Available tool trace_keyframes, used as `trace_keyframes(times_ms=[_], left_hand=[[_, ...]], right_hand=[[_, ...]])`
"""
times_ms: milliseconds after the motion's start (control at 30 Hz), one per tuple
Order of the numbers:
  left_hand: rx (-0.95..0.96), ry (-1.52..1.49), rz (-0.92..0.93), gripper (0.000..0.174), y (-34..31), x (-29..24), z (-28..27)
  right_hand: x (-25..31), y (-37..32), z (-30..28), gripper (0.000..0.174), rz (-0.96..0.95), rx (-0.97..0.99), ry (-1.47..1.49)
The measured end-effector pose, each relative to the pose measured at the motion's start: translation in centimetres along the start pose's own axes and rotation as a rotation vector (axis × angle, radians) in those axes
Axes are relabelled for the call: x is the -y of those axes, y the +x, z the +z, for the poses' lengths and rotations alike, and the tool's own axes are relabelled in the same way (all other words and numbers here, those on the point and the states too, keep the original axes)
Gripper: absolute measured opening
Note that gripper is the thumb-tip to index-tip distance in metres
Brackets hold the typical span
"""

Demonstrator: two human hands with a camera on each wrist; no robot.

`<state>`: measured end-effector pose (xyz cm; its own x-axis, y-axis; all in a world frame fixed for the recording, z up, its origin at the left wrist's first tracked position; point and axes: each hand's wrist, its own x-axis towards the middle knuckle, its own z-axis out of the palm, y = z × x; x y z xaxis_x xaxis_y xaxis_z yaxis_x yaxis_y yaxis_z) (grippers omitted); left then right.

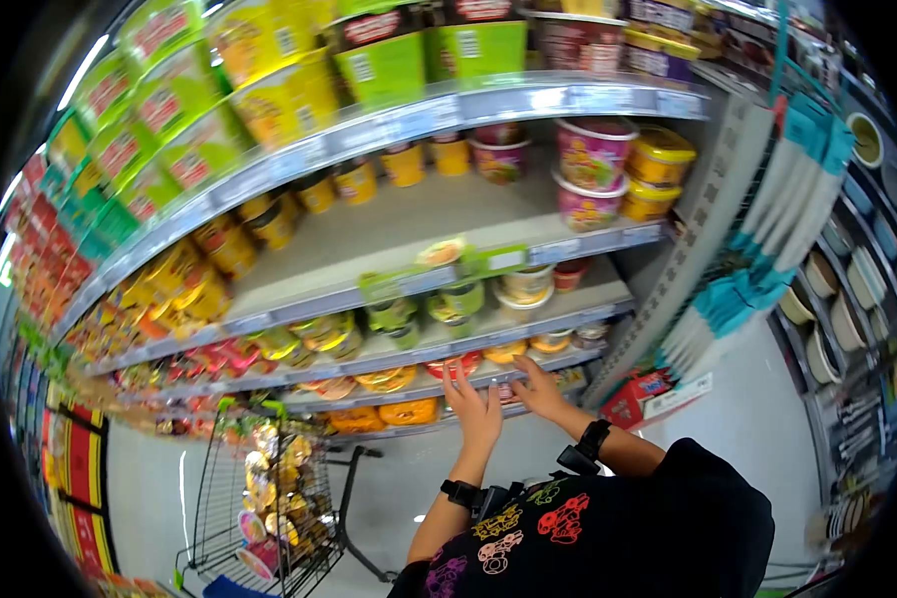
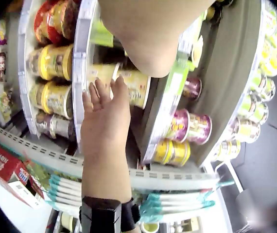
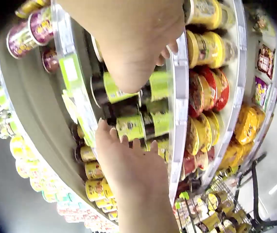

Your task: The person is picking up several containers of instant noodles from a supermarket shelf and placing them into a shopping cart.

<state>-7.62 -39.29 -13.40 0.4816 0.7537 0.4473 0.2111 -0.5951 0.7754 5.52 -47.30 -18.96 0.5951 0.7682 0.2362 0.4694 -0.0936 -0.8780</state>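
My left hand (image 1: pixel 475 404) is held out in front of the lower shelves, holding nothing, its fingers extended. Beside it, my right hand (image 1: pixel 540 389) also holds nothing, fingers spread loosely. In the right wrist view, the left hand (image 3: pixel 133 165) overlaps green noodle cups (image 3: pixel 130 127) on a shelf. Pale yellow noodle tubs (image 2: pixel 138 88) stand behind the right hand (image 2: pixel 107 116) in the left wrist view. Each wrist camera's own hand looms large at the top of its view, most of its fingers hidden.
A shopping cart (image 1: pixel 201 528) with packaged cups (image 1: pixel 261 483) stands at the lower left. Purple noodle tubs (image 1: pixel 593 159) sit on an upper shelf. Teal-and-white packages (image 1: pixel 802 179) hang at the shelf end, above a red box (image 1: pixel 636 397). Bowls (image 1: pixel 845 319) line the right-hand rack.
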Motion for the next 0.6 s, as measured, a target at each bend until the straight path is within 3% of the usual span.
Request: trace_keyframes(times_ms=[33, 133, 267, 500, 600], left_hand=[[0.045, -0.020, 0.041, 0.070, 0.3, -1.4, 1.8], [0.160, -0.072, 0.171, 0.071, 1.2, -4.5, 6.0], [0.295, -0.135, 0.236, 0.070, 2.3, -7.3, 9.0], [0.357, -0.233, 0.379, 0.068, 6.6, -9.3, 9.9], [0.337, -0.258, 0.461, 0.068, 10.2, -9.7, 9.5]], right_hand=[[0.1, 0.1, -2.4, 0.051, -0.080, -0.089, -0.093], [-1.8, 0.1, -7.7, 0.047, 0.089, -0.217, -0.041], [-4.0, -0.4, -12.2, 0.044, 0.166, -0.378, 0.096], [-2.8, 1.3, -13.7, 0.038, 0.130, -0.512, 0.050], [0.4, 4.2, -14.2, 0.041, 0.087, -0.543, 0.064]])
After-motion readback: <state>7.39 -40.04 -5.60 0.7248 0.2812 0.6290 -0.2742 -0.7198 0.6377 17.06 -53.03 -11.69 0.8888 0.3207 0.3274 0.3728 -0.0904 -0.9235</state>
